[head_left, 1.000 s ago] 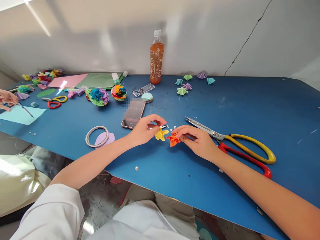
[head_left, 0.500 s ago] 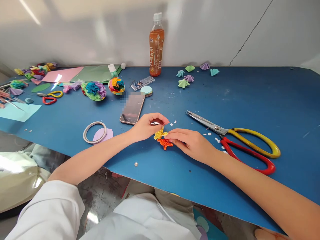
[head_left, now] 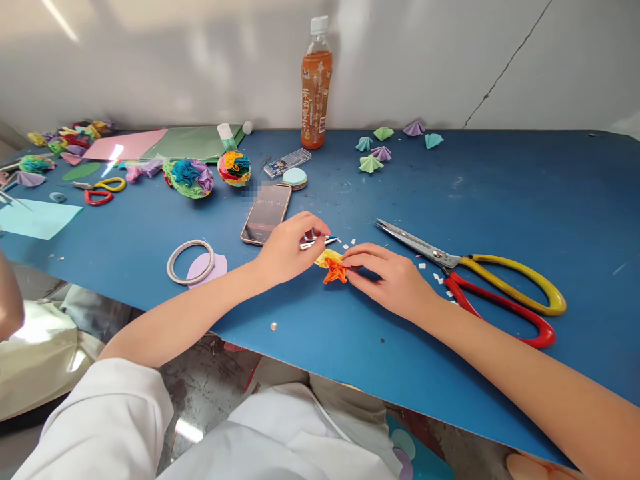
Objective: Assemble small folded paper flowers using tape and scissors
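Observation:
My left hand point(head_left: 293, 245) is closed around slim metal tweezers point(head_left: 327, 241), whose tips point right, just above the paper pieces. Between the fingertips of my right hand point(head_left: 395, 275) is a folded orange paper flower point(head_left: 335, 271) with a spiral centre. A yellow folded paper piece point(head_left: 327, 256) lies directly behind the orange one; whether the two are joined I cannot tell. Small white paper bits point(head_left: 350, 244) are scattered beyond my fingertips. Large scissors point(head_left: 450, 260) with yellow and red handles lie open to the right of my right hand.
A phone point(head_left: 267, 212) lies behind my left hand. Left of it are a tape roll point(head_left: 173, 268) on a lilac paper circle and two paper balls point(head_left: 189, 179). An orange drink bottle point(head_left: 316, 93) stands by the wall, near folded paper pieces point(head_left: 371, 163). Another person's arm point(head_left: 9, 293) shows at left.
The orange flower has turned to show its spiral centre and sits slightly higher. The tweezers in my left hand now show clearly. Another person's arm has come into view at left.

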`<action>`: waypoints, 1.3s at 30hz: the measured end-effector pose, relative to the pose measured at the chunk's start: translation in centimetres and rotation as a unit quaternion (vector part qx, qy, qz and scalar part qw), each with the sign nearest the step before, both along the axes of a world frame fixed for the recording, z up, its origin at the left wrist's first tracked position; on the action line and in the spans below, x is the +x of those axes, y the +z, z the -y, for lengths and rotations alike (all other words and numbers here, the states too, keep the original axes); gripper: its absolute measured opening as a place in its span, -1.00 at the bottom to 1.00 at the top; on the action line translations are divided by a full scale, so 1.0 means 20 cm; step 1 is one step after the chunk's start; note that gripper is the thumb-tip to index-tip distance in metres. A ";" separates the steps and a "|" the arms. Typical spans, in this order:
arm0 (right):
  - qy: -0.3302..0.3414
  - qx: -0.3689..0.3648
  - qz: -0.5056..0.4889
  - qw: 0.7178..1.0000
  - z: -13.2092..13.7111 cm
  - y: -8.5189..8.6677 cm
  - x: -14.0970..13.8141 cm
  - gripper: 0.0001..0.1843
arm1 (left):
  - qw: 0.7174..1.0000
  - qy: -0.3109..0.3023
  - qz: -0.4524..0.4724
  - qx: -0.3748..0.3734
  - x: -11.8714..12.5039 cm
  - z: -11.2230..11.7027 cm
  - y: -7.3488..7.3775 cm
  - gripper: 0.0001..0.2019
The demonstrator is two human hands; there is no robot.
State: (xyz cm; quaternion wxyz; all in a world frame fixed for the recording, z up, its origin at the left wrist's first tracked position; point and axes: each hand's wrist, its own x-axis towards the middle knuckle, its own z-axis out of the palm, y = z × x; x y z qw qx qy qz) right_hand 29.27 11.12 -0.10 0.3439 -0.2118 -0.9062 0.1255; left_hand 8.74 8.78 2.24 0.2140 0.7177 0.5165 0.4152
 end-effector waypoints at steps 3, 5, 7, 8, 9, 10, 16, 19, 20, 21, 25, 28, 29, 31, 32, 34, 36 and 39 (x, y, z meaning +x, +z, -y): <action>-0.008 -0.001 0.000 1.000 0.00 0.00 0.00 -0.91 | 0.990 -0.032 -0.115 -0.081 -0.03 0.04 0.09 -0.88; -0.011 -0.001 0.001 1.000 0.00 0.00 0.00 -0.92 | 0.977 -0.071 -0.152 -0.132 -0.04 0.07 0.12 -0.82; -0.012 -0.001 0.004 1.000 0.00 0.00 0.00 -0.91 | 0.967 -0.093 -0.168 -0.165 -0.03 0.08 0.14 -0.80; -0.013 -0.001 0.005 1.000 0.00 0.00 0.00 -0.91 | 0.965 -0.098 -0.171 -0.171 -0.03 0.08 0.14 -0.80; -0.013 -0.001 0.006 1.000 0.00 0.00 0.00 -0.90 | 0.964 -0.101 -0.172 -0.173 -0.03 0.08 0.13 -0.79; -0.013 -0.001 0.007 1.000 -0.01 -0.01 0.01 -0.90 | 0.965 -0.104 -0.173 -0.170 -0.03 0.07 0.12 -0.79; -0.007 0.002 0.011 1.000 -0.02 0.00 0.03 -0.82 | 0.968 -0.118 -0.180 -0.127 -0.03 0.06 0.08 -0.82; -0.001 -0.008 0.020 1.000 -0.02 0.00 0.03 -0.76 | 0.966 -0.111 -0.185 -0.139 -0.03 0.07 0.09 -0.80; -0.003 -0.012 0.022 1.000 -0.02 0.00 0.04 -0.75 | 0.965 -0.111 -0.188 -0.145 -0.02 0.08 0.10 -0.79; -0.006 -0.016 0.024 1.000 -0.03 -0.01 0.04 -0.75 | 0.964 -0.112 -0.191 -0.149 -0.02 0.08 0.11 -0.78; -0.011 -0.030 0.039 0.999 -0.03 -0.01 0.03 -0.78 | 0.961 -0.123 -0.197 -0.149 -0.02 0.08 0.11 -0.78; -0.024 -0.044 0.043 0.998 -0.02 -0.01 0.02 -0.81 | 0.962 -0.130 -0.195 -0.140 -0.02 0.08 0.09 -0.86; -0.032 -0.049 0.041 0.997 -0.01 0.00 0.02 -0.82 | 0.963 -0.132 -0.193 -0.134 -0.02 0.07 0.08 -0.88; -0.048 -0.062 0.036 0.996 -0.01 0.00 0.01 -0.84 | 0.964 -0.136 -0.194 -0.118 -0.02 0.06 0.06 -0.90; -0.053 -0.067 0.033 0.996 -0.01 0.00 0.01 -0.85 | 0.964 -0.140 -0.198 -0.111 -0.02 0.06 0.06 -0.90; -0.056 -0.079 0.028 0.995 0.00 0.00 0.02 -0.86 | 0.960 -0.146 -0.214 -0.104 -0.03 0.06 0.06 -0.88; -0.050 -0.088 0.024 0.995 0.00 0.00 0.02 -0.86 | 0.957 -0.151 -0.226 -0.103 -0.03 0.06 0.07 -0.87; -0.049 -0.112 0.014 0.992 0.01 0.00 0.02 -0.85 | 0.956 -0.154 -0.229 -0.096 -0.03 0.05 0.06 -0.89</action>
